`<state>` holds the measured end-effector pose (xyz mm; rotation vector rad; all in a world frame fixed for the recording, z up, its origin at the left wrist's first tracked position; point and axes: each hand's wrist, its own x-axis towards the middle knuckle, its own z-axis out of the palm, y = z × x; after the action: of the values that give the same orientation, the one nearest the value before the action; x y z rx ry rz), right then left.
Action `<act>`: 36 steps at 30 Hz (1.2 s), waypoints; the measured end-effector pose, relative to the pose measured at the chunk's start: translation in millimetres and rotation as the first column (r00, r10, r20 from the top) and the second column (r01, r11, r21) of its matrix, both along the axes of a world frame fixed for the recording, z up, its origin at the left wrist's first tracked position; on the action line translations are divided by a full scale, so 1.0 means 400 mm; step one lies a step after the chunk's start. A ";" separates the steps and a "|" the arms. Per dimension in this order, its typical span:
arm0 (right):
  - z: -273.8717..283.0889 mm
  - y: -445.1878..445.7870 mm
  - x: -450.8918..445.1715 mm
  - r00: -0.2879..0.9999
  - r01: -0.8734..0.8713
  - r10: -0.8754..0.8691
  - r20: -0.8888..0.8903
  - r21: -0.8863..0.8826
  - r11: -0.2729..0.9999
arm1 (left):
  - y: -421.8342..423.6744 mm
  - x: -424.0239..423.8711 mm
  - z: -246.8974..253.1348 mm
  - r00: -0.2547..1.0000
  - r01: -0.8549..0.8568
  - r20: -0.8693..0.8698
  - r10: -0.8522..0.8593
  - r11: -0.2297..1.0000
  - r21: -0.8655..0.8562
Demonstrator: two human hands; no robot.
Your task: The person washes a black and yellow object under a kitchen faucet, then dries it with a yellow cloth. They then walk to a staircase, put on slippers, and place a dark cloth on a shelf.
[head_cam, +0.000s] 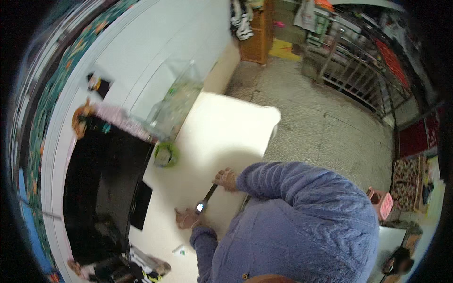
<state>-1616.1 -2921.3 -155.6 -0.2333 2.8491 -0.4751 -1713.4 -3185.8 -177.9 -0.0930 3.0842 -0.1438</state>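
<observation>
A smartwatch (200,207) with a lit screen and a long dark strap stretches between my two hands, just above or on the white table (226,120). My right hand (226,178) grips the far end of the strap, its fingers bent over it. At the screen end my left hand (185,217) holds the watch by its edge, with the fingers partly blurred. Whether the watch touches the tabletop cannot be told. Both forearms are in blue fleece sleeves (272,177).
A large black television (106,191) stands on the left beside a black box (142,205). A green basket (165,155) and a glass tank (177,102) line the wall. A small white packet (180,250) lies near my left sleeve. A metal railing (350,85) stands across the floor.
</observation>
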 end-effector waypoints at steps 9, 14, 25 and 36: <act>-0.023 0.526 0.470 0.893 0.449 -0.442 0.084 -0.129 0.884 | 0.635 0.131 0.108 0.849 0.526 -0.329 -0.413 0.600 0.603; 0.052 0.894 0.709 0.560 0.743 -0.470 0.683 -0.163 0.649 | 1.098 0.315 0.007 0.507 0.405 0.114 -0.854 0.353 0.843; -0.202 1.318 0.933 0.399 0.912 -0.610 0.685 -0.227 0.341 | 1.612 0.322 -0.347 -0.170 0.135 0.894 -0.414 0.889 0.437; -0.234 2.088 1.001 -0.136 0.975 -0.916 0.376 -0.114 -0.192 | 2.445 0.089 -0.317 -0.343 0.765 0.892 -0.295 0.463 0.448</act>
<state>-1215.5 -2086.0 -249.2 2.0873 1.9761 -1.1812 -1677.8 -2208.0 -304.6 1.1281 1.2125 -0.5369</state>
